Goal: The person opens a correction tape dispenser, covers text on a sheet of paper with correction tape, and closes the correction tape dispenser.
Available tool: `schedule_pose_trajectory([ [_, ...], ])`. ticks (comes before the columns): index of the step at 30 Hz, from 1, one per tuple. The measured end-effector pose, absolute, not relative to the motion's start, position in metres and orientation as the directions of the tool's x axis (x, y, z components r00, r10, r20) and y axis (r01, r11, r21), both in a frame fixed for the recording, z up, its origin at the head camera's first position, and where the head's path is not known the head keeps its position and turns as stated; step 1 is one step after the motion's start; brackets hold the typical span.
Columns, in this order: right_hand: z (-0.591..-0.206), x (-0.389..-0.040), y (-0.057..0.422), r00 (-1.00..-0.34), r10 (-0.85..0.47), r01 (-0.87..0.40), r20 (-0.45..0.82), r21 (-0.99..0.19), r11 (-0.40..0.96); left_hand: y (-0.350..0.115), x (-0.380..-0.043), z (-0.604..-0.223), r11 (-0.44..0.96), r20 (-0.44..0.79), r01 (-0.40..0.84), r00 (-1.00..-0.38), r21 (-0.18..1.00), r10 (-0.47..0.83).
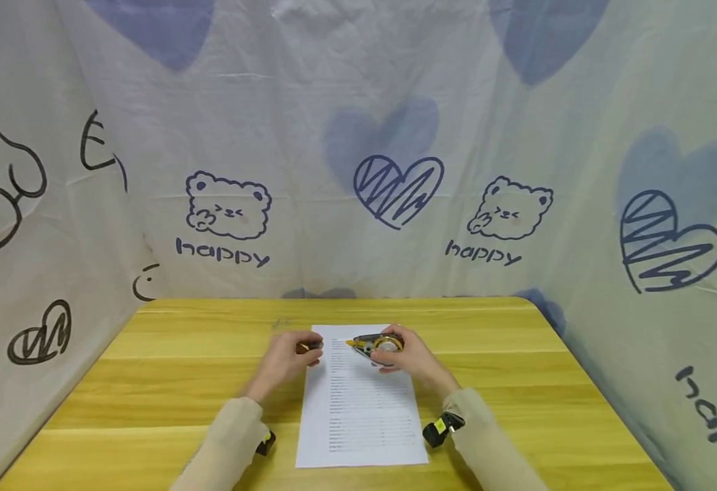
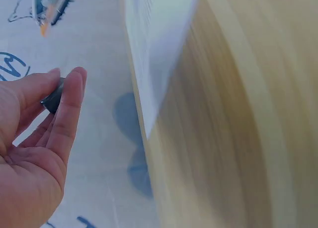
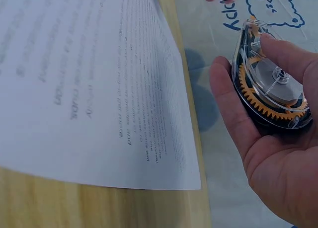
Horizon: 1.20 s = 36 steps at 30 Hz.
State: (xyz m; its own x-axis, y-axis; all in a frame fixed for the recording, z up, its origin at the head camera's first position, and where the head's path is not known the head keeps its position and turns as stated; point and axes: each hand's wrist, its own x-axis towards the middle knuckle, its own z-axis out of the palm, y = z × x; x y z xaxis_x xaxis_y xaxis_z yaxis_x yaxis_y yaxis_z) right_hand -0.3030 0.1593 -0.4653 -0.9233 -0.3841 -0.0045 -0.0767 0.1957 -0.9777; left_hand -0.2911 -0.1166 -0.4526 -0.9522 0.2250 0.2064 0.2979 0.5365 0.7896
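My right hand point(image 1: 418, 358) grips a correction tape dispenser point(image 3: 271, 84) with a clear case, a dark edge and an orange toothed wheel inside. Its orange tip points left over the upper part of a printed sheet of paper point(image 1: 367, 402). Between thumb and fingers my left hand point(image 1: 283, 356) pinches a small dark cap point(image 2: 52, 96), partly hidden by the fingertips. This hand is at the sheet's upper left edge, a short gap from the dispenser's tip.
The sheet lies on a yellow wood-grain table point(image 1: 168, 382), lines of print running down it. Behind and at both sides hangs a pale curtain point(image 1: 309, 136) with hearts, bears and lettering. Each wrist wears a small black camera point(image 1: 437, 432).
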Motion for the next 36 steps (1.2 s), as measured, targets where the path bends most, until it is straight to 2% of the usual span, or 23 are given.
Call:
schedule_pose_trajectory([
  [16,-0.464,-0.297,0.156,-0.906,-0.423,-0.072,-0.016,-0.978,0.193,-0.088,-0.287,-0.453,0.335,0.2,0.317,-0.919,0.887,0.34],
  [29,-0.467,-0.298,0.152,-0.895,-0.446,-0.099,0.007,-0.978,0.183,-0.08,-0.288,-0.45,0.284,0.187,0.314,-0.899,0.906,0.396],
  [36,-0.468,-0.296,0.149,-0.878,-0.477,-0.131,0.028,-0.974,0.184,-0.08,-0.288,-0.451,0.266,0.15,0.27,-0.905,0.925,0.398],
])
